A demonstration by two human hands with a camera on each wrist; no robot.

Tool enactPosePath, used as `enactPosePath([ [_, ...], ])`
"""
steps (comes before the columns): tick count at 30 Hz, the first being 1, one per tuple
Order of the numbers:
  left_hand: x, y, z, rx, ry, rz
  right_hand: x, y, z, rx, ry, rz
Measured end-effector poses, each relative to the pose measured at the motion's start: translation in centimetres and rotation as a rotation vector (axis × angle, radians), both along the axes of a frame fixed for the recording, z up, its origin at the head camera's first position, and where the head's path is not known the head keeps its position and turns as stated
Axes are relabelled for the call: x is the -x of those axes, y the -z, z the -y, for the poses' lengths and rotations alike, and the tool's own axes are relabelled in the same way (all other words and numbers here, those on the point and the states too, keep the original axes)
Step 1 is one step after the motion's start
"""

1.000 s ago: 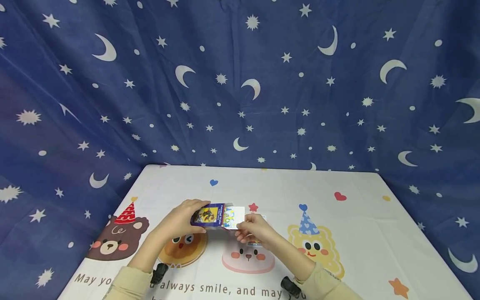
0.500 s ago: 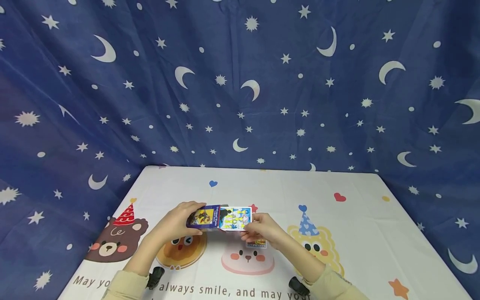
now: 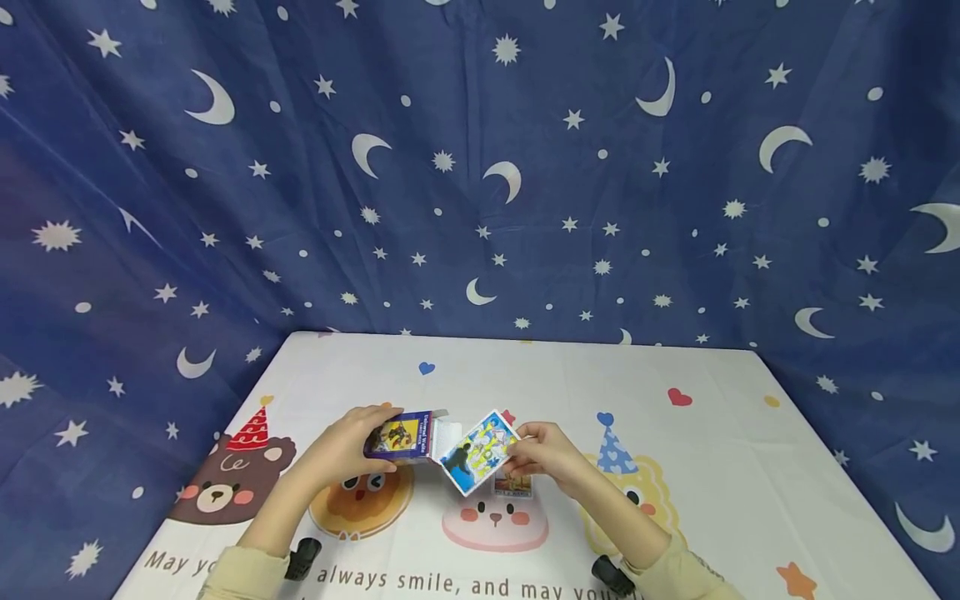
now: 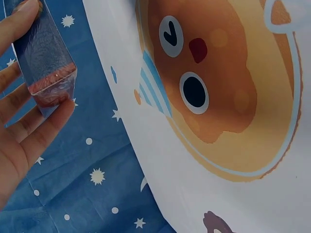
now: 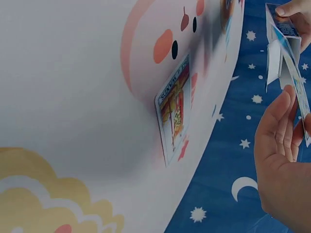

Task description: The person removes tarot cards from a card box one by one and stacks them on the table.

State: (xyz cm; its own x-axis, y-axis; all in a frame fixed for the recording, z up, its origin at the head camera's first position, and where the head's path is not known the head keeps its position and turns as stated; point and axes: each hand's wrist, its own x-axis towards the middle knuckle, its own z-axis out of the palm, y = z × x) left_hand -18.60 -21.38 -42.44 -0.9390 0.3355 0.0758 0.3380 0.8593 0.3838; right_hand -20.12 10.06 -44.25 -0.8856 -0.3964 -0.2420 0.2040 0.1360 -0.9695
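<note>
In the head view my left hand (image 3: 345, 448) grips a purple card box (image 3: 401, 436) with a picture on its face and its white end flap open toward the right. Thumb and fingers clasp the box's sides, and its wrapped end (image 4: 53, 90) shows in the left wrist view. My right hand (image 3: 553, 458) pinches a blue, yellow and white picture card (image 3: 480, 454) by its right edge. That card is tilted, apart from the table, just right of the box's mouth. Below it a second picture card (image 3: 513, 485) lies face up on the cloth, partly covered in the head view.
A white tablecloth (image 3: 720, 467) with cartoon faces and lettering covers the table. Behind and beside it hangs a blue curtain (image 3: 465, 167) with moons and stars. The table's back edge runs well beyond both hands.
The picture card has come out of the box to the right and turned diagonal in my right hand. My left hand has moved slightly left with the box.
</note>
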Motion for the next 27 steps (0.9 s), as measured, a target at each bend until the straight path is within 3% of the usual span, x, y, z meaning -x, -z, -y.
enactPosePath([
  [4, -0.06, 0.04, 0.04, 0.002, -0.005, 0.001, -0.09, 0.1, -0.19, 0.006, 0.017, 0.003],
  [14, -0.15, 0.1, 0.14, 0.0, 0.011, -0.008, 0.11, 0.12, 0.01, 0.018, 0.15, 0.024],
  [27, -0.27, 0.25, 0.23, -0.001, 0.024, -0.026, 0.11, 0.24, -0.05, 0.014, 0.201, 0.006],
])
